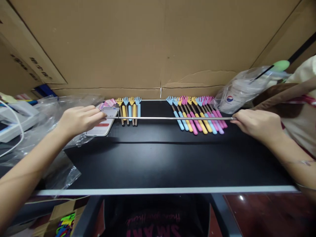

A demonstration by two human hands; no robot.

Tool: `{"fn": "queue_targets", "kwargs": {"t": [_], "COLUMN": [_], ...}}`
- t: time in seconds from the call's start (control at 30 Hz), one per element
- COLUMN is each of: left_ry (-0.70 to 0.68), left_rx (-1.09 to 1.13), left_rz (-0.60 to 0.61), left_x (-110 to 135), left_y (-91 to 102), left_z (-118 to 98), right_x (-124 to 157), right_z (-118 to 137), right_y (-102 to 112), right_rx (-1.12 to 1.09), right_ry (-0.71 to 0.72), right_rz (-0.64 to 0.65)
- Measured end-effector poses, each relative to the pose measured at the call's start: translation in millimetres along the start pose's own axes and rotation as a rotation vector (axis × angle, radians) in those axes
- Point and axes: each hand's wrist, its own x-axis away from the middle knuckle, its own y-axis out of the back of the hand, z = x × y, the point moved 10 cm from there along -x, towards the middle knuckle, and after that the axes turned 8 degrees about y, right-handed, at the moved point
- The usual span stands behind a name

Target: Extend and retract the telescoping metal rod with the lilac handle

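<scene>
Metal rod (158, 118) runs pretty much level across the middle of the frame, up in front of a black table (150, 164) that's kinda busy around the edges. Left of center there's a small bunch of scratchers (134, 112) with yellow and blue claw heads, and right of center a bigger row of scratchers (203, 122) in blue, yellow, pink and purple. White phone (98, 131) sits just left of the small bunch, crowding the left hand (80, 119). Crumpled clear plastic (59, 174) spreads around the left forearm, and a bagged cup (237, 95) stands at upper right near the right hand (259, 124). Cardboard (160, 46) fills the upper frame.

As for the grip, both hands are closed, each pinching one end of the rod, so it's stretched between them and crosses in front of both scratcher groups.

Hard to make out: the rod's ends disappear inside the fingers, the left fingers cover part of the phone, and its screen text is too blurry to read. Both forearms get cut off by the frame, and so does the box of colorful bits (66, 223) at lower left.
</scene>
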Motion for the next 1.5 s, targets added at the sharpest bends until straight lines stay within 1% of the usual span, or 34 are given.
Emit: {"fn": "queue_targets", "kwargs": {"t": [0.13,0.33,0.4,0.5,0.6,0.67,0.73,0.83,0.93,1.07,1.17,1.27,1.4,1.5], "left_ry": [0.022,0.141,0.155,0.142,0.116,0.130,0.154,0.145,0.175,0.197,0.205,0.204,0.232,0.256], "left_rx": [0.057,0.083,0.072,0.049,0.041,0.041,0.068,0.124,0.152,0.174,0.165,0.135,0.126,0.118], "left_rz": [0.039,0.121,0.120,0.102,0.110,0.102,0.071,0.062,0.068,0.076,0.063,0.066,0.099,0.091], "left_x": [4.5,21.4,22.8,22.1,24.1,27.0,29.5,30.4,28.9,28.2,28.1,28.4,32.4,32.3], "left_y": [-6.3,-15.9,-14.8,-13.1,-16.2,-16.7,-13.0,-8.2,-6.9,-10.6,-10.4,-8.0,-6.6,-3.7], "left_z": [1.0,27.0,30.3,28.2,22.5,21.1,19.9,12.9,11.4,12.3,13.6,14.3,20.9,26.5], "right_x": [1.4,18.3,21.2,21.1,19.6,19.8,21.1,23.5,25.9,26.7,26.7,27.9,28.7,30.2], "right_z": [1.8,-27.7,-34.7,-38.7,-35.4,-30.6,-26.6,-22.8,-25.5,-32.7,-35.3,-36.8,-32.5,-35.6], "right_y": [-4.6,-21.8,-26.6,-28.8,-27.0,-24.2,-18.5,-11.4,-16.3,-22.4,-20.9,-14.7,-6.5,-2.8], "right_rx": [-0.065,-0.130,-0.129,-0.118,-0.154,-0.205,-0.246,-0.280,-0.331,-0.384,-0.349,-0.270,-0.245,-0.228], "right_ry": [0.016,-0.127,-0.159,-0.188,-0.177,-0.157,-0.152,-0.159,-0.203,-0.256,-0.292,-0.333,-0.294,-0.319], "right_rz": [0.064,0.128,0.148,0.163,0.155,0.140,0.100,0.046,0.074,0.095,0.098,0.096,0.075,0.057]}}
